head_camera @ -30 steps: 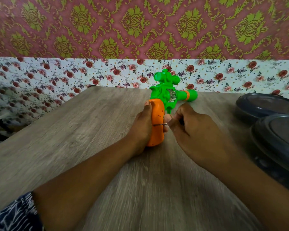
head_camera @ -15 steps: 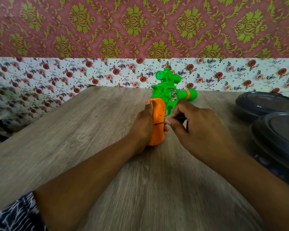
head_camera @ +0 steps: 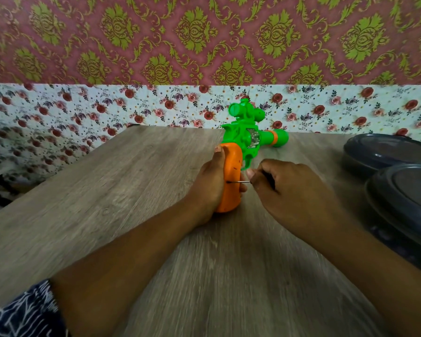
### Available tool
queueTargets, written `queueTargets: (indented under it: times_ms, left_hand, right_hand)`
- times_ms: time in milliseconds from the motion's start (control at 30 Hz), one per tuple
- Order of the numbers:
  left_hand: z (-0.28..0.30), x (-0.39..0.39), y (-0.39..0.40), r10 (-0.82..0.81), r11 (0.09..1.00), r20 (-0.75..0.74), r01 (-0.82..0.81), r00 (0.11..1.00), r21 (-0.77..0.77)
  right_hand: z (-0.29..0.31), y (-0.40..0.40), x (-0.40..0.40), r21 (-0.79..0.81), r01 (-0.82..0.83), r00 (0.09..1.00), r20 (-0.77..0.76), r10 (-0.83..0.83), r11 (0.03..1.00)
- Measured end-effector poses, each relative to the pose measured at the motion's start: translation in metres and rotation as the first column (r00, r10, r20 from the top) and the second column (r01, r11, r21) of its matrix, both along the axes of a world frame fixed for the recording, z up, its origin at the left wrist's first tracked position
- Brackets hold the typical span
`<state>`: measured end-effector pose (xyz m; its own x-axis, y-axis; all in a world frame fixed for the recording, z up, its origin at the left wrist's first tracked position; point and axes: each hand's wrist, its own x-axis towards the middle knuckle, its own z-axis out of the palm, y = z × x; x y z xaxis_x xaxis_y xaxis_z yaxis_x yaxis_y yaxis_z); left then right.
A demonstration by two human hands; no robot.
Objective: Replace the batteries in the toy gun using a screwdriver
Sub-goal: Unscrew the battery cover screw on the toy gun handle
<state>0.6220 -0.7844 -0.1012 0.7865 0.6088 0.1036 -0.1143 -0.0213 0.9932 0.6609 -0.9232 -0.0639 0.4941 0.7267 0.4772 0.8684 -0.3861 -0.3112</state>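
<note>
Now the left hand (head_camera: 208, 188) grips the gun's (head_camera: 231, 181) orange grip, butt on the table (head_camera: 107, 190), barrel toward 2 o'clock. Right hand (head_camera: 294, 190) pinches the screwdriver (head_camera: 238, 181), tip at the grip's screw; keep it square, pressing firmly while turning.

Likely a home room: damask wallpaper (head_camera: 204, 37), floral wall strip (head_camera: 83, 110), wood-grain table (head_camera: 107, 190), dark lidded containers (head_camera: 399, 181).
</note>
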Motion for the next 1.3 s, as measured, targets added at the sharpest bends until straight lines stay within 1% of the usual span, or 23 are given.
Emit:
queueTargets:
  times_ms: [100,200,300,433,500,600,667,733,800,867,967,1133,1233,1300]
  left_hand:
    - [0.0005,-0.0008,0.0008,-0.003,1.0,-0.006,0.003,1.0,0.008]
    - [0.0013,-0.0018,0.0004,0.012,1.0,-0.012,-0.012,1.0,0.027]
    - [0.0004,-0.0009,0.0016,0.006,0.999,-0.026,-0.006,1.0,0.034]
    - [-0.0006,-0.0023,0.0018,0.04,0.996,-0.042,-0.036,0.998,0.087]
    - [0.0002,-0.0024,0.0019,0.04,0.995,-0.051,-0.035,0.998,0.09]
    - [0.0002,-0.0012,0.0022,0.052,0.998,-0.039,-0.051,0.998,0.044]
    - [-0.0019,0.0002,0.0025,0.07,0.997,-0.02,-0.069,0.997,0.047]
    - [-0.0017,0.0004,0.0016,0.049,0.999,-0.017,-0.049,0.999,0.025]
    - [-0.0023,0.0017,0.0025,0.012,1.0,-0.009,-0.012,1.0,-0.016]
    - [-0.0025,0.0026,0.0045,0.005,1.0,-0.008,-0.006,1.0,-0.022]
    - [-0.0064,0.0035,0.0079,0.019,0.999,-0.019,-0.018,1.0,0.035]
    - [-0.0042,0.0019,0.008,0.044,0.997,-0.03,-0.042,0.999,0.063]
    - [-0.005,0.0022,0.0092,0.05,0.997,-0.033,-0.047,0.998,0.068]
    - [-0.0057,0.0031,0.0091,0.037,0.998,-0.03,-0.036,0.999,0.049]
  right_hand:
    - [-0.001,0.0019,0.0005,0.043,-0.031,0.999,-0.036,0.033,0.999]
    - [-0.0003,0.0028,-0.0009,0.128,-0.053,0.99,-0.125,0.069,0.99]
    - [0.0003,0.0027,-0.0012,0.173,-0.059,0.976,-0.199,0.094,0.983]
    - [-0.0002,0.003,-0.0007,0.289,-0.095,0.931,-0.314,0.188,0.953]
    - [-0.0022,0.0038,-0.001,0.325,-0.096,0.915,-0.342,0.212,0.941]
    - [-0.0063,0.0062,-0.0019,0.3,-0.088,0.924,-0.333,0.191,0.95]
    - [-0.0074,0.0066,-0.0028,0.235,-0.029,0.948,-0.303,0.102,0.972]
    - [-0.0068,0.0053,-0.0027,0.114,0.05,0.978,-0.208,-0.026,0.992]
    - [-0.0045,0.0044,-0.0033,0.041,0.075,0.989,-0.13,-0.069,0.996]
    - [-0.0038,0.0042,-0.0031,0.053,0.053,0.991,-0.128,-0.046,0.997]
    - [-0.004,0.0052,-0.0028,0.093,0.003,0.993,-0.12,0.008,0.996]
    - [0.0015,0.0019,-0.0051,0.203,-0.043,0.967,-0.237,0.091,0.978]
    - [-0.0012,0.0036,-0.005,0.264,-0.042,0.959,-0.258,0.113,0.963]
    - [-0.0055,0.0068,-0.0044,0.266,-0.033,0.954,-0.28,0.109,0.963]
